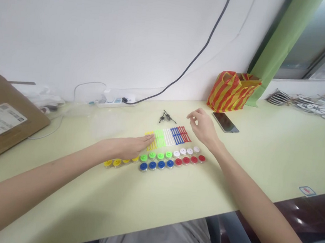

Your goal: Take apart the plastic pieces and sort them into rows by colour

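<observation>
My left hand [136,146] lies flat with its fingers stretched out, its fingertips over the yellow plastic rods [152,145] and part of them hidden. Beside these run rows of green rods [160,137], white rods [169,137], blue rods [177,136] and red rods [186,134]. Loosely bent, the fingers of my right hand [202,125] hover right of the red rods, with nothing visible in them. Nearer me stand small round pieces with yellow tops [116,162], partly under my left hand, green tops [160,156], white tops [183,152], blue tops [152,165] and red tops [194,159].
Behind the rods is a small black pronged part [167,117]. A phone [225,122] lies before a red-and-yellow striped bag [232,92]. A power strip [115,101] with a black cable sits by the wall. At left leans a cardboard box [34,100]; stacked discs [279,98] are far right.
</observation>
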`<move>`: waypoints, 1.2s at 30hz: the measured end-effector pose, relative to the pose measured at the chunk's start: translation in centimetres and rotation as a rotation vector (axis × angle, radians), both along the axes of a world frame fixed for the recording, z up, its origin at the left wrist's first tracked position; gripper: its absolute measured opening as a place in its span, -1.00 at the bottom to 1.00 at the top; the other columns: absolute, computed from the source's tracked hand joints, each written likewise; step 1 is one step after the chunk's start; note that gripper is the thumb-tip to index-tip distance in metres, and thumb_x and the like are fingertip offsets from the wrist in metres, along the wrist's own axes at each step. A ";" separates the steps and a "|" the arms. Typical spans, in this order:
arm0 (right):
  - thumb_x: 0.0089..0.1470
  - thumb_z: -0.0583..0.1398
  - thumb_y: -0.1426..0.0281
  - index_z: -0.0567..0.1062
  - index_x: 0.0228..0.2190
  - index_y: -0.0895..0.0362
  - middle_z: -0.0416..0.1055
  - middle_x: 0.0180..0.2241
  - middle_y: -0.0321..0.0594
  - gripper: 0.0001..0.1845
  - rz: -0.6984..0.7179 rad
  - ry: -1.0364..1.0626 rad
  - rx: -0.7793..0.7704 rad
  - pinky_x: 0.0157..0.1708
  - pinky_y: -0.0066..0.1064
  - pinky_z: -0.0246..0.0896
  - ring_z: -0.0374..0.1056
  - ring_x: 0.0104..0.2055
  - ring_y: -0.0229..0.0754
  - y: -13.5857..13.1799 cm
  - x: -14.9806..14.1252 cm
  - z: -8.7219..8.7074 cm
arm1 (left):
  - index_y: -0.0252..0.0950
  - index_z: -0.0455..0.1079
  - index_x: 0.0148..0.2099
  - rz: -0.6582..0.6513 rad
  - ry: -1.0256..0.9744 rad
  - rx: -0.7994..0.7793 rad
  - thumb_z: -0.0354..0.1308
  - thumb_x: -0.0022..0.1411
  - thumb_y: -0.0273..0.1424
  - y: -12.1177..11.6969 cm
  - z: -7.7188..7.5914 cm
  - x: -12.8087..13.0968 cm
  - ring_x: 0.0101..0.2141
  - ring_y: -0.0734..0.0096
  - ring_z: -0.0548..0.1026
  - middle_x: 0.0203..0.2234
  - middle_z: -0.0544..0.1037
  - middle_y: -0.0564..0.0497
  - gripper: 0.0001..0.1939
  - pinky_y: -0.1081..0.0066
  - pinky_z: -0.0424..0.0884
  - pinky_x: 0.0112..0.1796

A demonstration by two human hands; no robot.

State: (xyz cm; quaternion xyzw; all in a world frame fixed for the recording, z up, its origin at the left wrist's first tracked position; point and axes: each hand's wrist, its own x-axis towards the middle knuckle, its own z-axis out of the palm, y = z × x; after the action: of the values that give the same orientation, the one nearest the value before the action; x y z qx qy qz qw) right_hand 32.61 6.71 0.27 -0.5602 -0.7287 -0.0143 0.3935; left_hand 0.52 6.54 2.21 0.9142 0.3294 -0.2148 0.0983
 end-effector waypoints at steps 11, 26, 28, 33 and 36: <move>0.21 0.03 0.54 0.58 -0.21 0.12 0.44 -0.14 -0.10 -0.67 0.157 -0.021 -0.086 -0.14 -0.28 0.31 0.42 -0.22 -0.12 -0.1 -1.0 -0.2 | -0.18 -0.39 0.54 -0.030 -0.118 -0.025 -0.17 0.31 -0.59 1.0 -0.8 -1.6 0.45 0.28 -0.15 0.48 -0.36 0.04 -0.16 0.27 -0.06 0.39; 0.09 0.10 0.67 0.43 0.21 0.17 0.24 0.32 -0.02 -0.35 0.647 -0.412 -0.278 0.27 -0.14 0.23 0.30 0.30 0.00 -1.3 -6.0 -0.6 | -0.14 -0.44 0.53 -0.108 -0.229 0.020 -0.23 0.40 -0.54 2.1 -3.0 -3.0 0.45 0.38 -0.18 0.49 -0.36 0.07 -0.23 0.32 -0.10 0.40; 0.11 0.15 0.62 0.44 0.21 0.17 0.23 0.32 0.00 -0.38 0.618 -0.480 -0.256 0.27 -0.14 0.24 0.30 0.30 0.03 -1.9 -6.4 -0.2 | -0.16 -0.40 0.54 -0.087 -0.226 0.028 -0.24 0.41 -0.53 2.1 -3.2 -2.9 0.45 0.38 -0.17 0.49 -0.34 0.05 -0.25 0.31 -0.09 0.40; 0.06 0.16 0.68 0.41 0.24 0.23 0.24 0.30 0.09 -0.31 0.604 -0.577 -0.252 0.30 -0.15 0.20 0.28 0.31 0.03 -2.5 -7.1 0.1 | -0.15 -0.39 0.54 -0.081 -0.244 0.027 -0.21 0.37 -0.54 2.0 -3.3 -2.8 0.45 0.39 -0.16 0.49 -0.33 0.08 -0.22 0.33 -0.08 0.40; 0.04 0.07 0.74 0.35 0.28 0.20 0.21 0.32 0.06 -0.23 0.606 -0.584 -0.240 0.31 -0.12 0.19 0.27 0.32 0.01 -2.3 -7.2 -0.2 | -0.09 -0.39 0.53 -0.084 -0.268 0.022 -0.19 0.36 -0.53 2.0 -3.2 -2.9 0.45 0.38 -0.13 0.49 -0.31 0.12 -0.20 0.33 -0.07 0.39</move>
State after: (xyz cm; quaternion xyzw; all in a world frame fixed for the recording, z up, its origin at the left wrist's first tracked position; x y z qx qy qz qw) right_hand 25.38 4.36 0.06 -0.3354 -0.9373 0.0288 0.0897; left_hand -2.37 8.51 -0.96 0.9486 0.2773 -0.0912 0.1225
